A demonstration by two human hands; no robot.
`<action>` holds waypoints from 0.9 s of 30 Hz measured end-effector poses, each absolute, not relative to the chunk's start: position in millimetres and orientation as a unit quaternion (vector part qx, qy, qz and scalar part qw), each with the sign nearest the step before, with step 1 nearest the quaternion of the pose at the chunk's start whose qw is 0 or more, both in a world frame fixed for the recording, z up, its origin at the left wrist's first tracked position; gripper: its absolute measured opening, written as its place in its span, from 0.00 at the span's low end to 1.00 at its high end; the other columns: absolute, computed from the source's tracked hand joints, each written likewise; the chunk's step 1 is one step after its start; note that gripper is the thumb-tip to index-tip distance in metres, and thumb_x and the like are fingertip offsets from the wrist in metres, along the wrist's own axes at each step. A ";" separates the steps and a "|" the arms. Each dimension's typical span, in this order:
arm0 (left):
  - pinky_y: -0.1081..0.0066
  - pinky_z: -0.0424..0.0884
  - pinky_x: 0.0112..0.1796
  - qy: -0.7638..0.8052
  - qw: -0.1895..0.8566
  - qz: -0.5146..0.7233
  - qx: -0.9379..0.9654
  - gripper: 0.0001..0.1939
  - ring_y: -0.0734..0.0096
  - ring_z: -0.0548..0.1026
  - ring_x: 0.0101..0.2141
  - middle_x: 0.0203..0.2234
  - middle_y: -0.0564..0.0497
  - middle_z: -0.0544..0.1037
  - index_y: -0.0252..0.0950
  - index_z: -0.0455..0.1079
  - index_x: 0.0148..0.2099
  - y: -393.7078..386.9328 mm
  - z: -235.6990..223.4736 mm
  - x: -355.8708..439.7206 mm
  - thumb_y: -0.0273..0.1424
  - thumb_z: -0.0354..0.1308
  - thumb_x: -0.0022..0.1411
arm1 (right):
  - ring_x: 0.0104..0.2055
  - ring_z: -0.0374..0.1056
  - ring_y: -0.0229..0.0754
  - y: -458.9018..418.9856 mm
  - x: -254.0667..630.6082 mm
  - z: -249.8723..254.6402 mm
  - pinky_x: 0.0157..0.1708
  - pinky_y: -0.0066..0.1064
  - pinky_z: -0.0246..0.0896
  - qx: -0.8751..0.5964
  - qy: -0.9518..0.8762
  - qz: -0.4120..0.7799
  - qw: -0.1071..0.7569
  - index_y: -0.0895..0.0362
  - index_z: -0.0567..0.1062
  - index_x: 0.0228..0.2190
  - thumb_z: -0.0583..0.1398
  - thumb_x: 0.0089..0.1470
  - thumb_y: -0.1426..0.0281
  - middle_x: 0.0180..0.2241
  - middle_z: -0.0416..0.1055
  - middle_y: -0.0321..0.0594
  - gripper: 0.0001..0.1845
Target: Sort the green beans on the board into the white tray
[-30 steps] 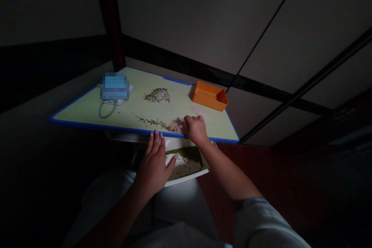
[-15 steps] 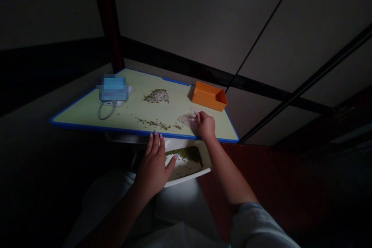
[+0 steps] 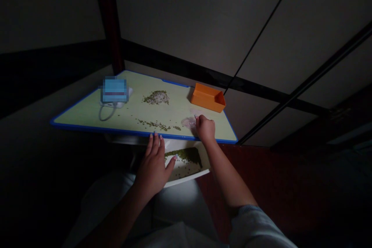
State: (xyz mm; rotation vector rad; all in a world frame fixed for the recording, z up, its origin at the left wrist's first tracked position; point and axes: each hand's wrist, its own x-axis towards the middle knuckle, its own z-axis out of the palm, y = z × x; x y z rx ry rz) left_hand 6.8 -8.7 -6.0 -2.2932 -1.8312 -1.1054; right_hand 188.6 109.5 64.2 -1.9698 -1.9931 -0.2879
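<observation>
And there the left hand (image 3: 152,164) is held open, fingers spread, its fingertips (image 3: 155,135) set on the edge of the board (image 3: 81,116), above a white tray (image 3: 188,178) of green beans (image 3: 183,154). The right hand (image 3: 205,128) is curled beside a clear plastic scrap (image 3: 188,123); any grip cannot be made out.

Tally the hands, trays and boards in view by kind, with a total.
Hands: 2 (left hand, right hand)
Trays: 2 (orange tray, white tray)
Boards: 1 (board)
Total: 5
</observation>
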 end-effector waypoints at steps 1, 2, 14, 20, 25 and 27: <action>0.50 0.57 0.58 -0.584 0.003 -0.352 -0.731 0.36 0.48 0.44 0.65 0.64 0.31 0.52 0.25 0.50 0.64 -8.6 -6.1 6.7 0.45 0.46 0.62 | 0.28 0.68 0.41 109.7 189.2 63.5 0.35 0.31 0.47 -0.690 -0.699 -0.102 0.159 0.56 0.73 0.32 0.46 0.64 0.63 0.27 0.76 0.44 0.19; 0.51 0.56 0.59 -0.584 0.003 -0.351 -0.731 0.36 0.48 0.44 0.65 0.64 0.30 0.52 0.24 0.50 0.64 -8.5 -6.0 6.7 0.45 0.46 0.62 | 0.28 0.68 0.41 109.7 189.6 62.8 0.36 0.31 0.47 -0.688 -0.701 -0.101 0.156 0.56 0.73 0.32 0.47 0.64 0.63 0.28 0.76 0.44 0.19; 0.52 0.56 0.59 -0.589 0.008 -0.341 -0.732 0.37 0.48 0.43 0.65 0.63 0.27 0.52 0.19 0.52 0.63 -8.8 -4.0 7.8 0.46 0.45 0.63 | 0.28 0.68 0.40 106.3 188.6 62.1 0.36 0.31 0.46 -0.675 -0.715 -0.103 0.153 0.55 0.73 0.32 0.47 0.64 0.63 0.28 0.76 0.43 0.19; 0.52 0.56 0.59 -0.592 0.006 -0.337 -0.732 0.38 0.48 0.43 0.65 0.63 0.28 0.52 0.19 0.51 0.63 -8.5 -5.4 7.6 0.46 0.44 0.63 | 0.28 0.67 0.39 106.4 189.0 60.5 0.35 0.30 0.44 -0.676 -0.714 -0.102 0.153 0.56 0.73 0.32 0.47 0.64 0.64 0.28 0.76 0.42 0.18; 0.53 0.56 0.59 -0.595 0.006 -0.344 -0.726 0.37 0.49 0.44 0.65 0.64 0.30 0.52 0.21 0.50 0.64 -8.4 -5.2 8.2 0.46 0.45 0.62 | 0.28 0.66 0.38 106.5 189.0 59.2 0.35 0.30 0.44 -0.669 -0.721 -0.100 0.149 0.57 0.73 0.32 0.47 0.64 0.63 0.29 0.76 0.42 0.18; 0.53 0.56 0.59 -0.594 0.008 -0.342 -0.728 0.37 0.49 0.44 0.65 0.64 0.29 0.52 0.21 0.51 0.64 -8.5 -4.6 8.2 0.46 0.44 0.63 | 0.28 0.67 0.38 106.8 188.7 59.3 0.35 0.30 0.44 -0.668 -0.723 -0.099 0.148 0.56 0.73 0.33 0.47 0.64 0.63 0.29 0.76 0.42 0.19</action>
